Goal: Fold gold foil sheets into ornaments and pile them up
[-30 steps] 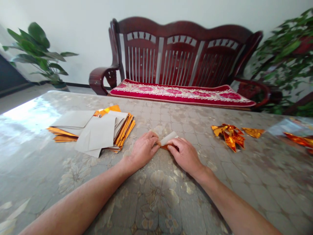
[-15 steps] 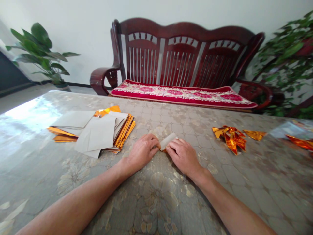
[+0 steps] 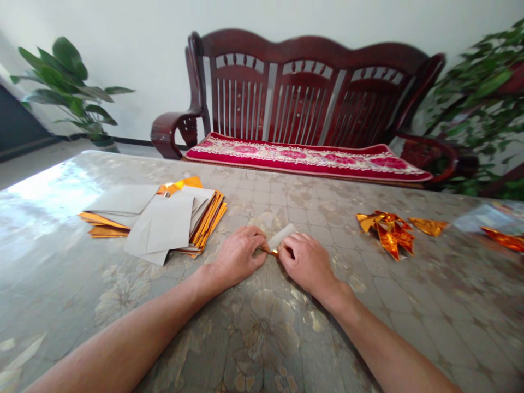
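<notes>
A small folded paper (image 3: pixel 280 238), white on one side and gold foil on the other, lies on the table (image 3: pixel 262 327) between my hands. My left hand (image 3: pixel 239 255) pinches its left end with fingertips. My right hand (image 3: pixel 305 261) presses down on its right part, covering most of it; only a white flap and a sliver of gold show. Both hands rest on the patterned table cover near the middle.
A stack of gold and white paper sheets (image 3: pixel 164 218) lies at the left. Folded gold foil pieces (image 3: pixel 388 229) sit at the right, with more gold foil (image 3: pixel 505 240) at the far right edge. A wooden bench (image 3: pixel 303 109) with a red cushion stands behind the table, plants on both sides.
The white flap has been folded narrower and stands more upright. My hands have drawn closer together over the paper, the right hand sliding a little left.
</notes>
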